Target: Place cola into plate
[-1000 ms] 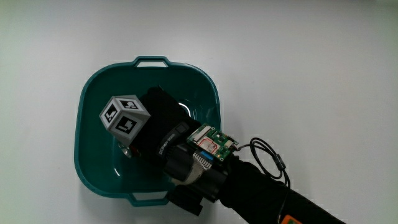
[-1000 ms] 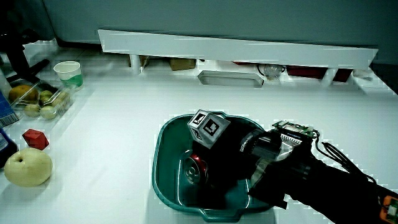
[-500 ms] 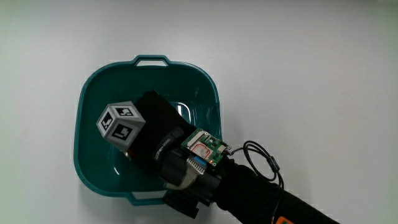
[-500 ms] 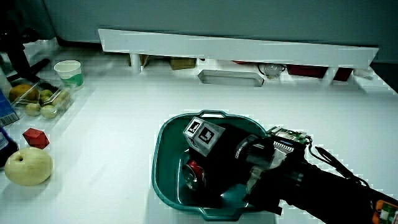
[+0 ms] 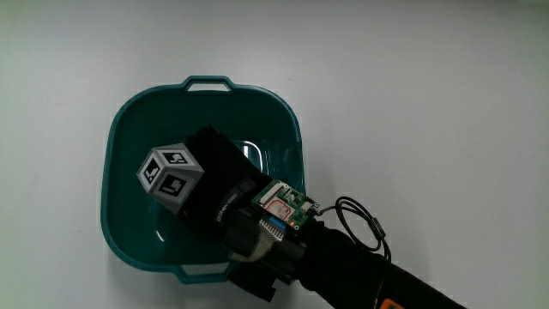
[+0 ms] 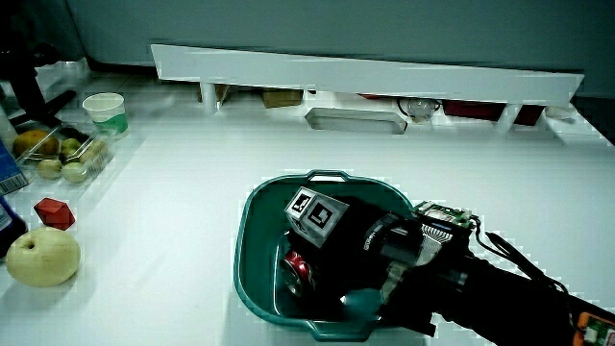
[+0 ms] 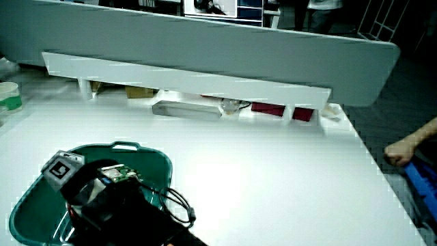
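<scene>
The teal plate, a deep two-handled basin, stands on the white table. The hand reaches down into it, patterned cube on its back, forearm coming from the person's side. In a side view the red cola can lies on its side on the basin floor, its silver end showing, with the hand curled on it. The main view hides the can under the hand. In a side view the hand fills the basin and hides the can.
At the table's edge in a side view lie a pale apple, a small red block, a clear box of fruit and a paper cup. A white tray sits by the low partition.
The hand has sunk deeper into the basin with the can, which now rests low on the basin floor. The forearm drew slightly toward the person.
</scene>
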Demonstrator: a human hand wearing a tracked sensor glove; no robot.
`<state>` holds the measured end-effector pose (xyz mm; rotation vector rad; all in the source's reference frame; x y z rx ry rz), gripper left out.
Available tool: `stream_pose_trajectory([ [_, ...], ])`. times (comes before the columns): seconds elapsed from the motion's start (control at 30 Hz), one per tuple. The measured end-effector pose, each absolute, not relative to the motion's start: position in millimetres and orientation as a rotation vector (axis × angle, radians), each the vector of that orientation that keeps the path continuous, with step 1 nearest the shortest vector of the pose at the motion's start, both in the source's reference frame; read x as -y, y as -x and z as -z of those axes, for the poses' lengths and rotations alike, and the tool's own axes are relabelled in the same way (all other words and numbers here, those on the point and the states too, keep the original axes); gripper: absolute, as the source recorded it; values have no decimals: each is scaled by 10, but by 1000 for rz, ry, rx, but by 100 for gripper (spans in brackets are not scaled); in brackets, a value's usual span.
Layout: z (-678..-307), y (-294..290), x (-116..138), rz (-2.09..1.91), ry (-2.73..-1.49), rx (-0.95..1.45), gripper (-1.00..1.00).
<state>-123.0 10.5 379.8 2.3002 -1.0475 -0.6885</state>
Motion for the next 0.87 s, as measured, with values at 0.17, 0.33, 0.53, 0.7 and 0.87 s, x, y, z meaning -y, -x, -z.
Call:
stream_pose_trajectory([
  [0.17, -3810, 1171, -97, 642, -2288, 1057, -61],
  [0.33, -3769, 1026, -18, 628, -2284, 969, -79],
  [0.53, -3663, 739, 95, 490, -2233, 907, -100],
  [0.7, -3406, 461, 157, 310, -2301, 903, -100],
  [0.87, -3176, 157, 134, 101, -2333, 965, -100],
])
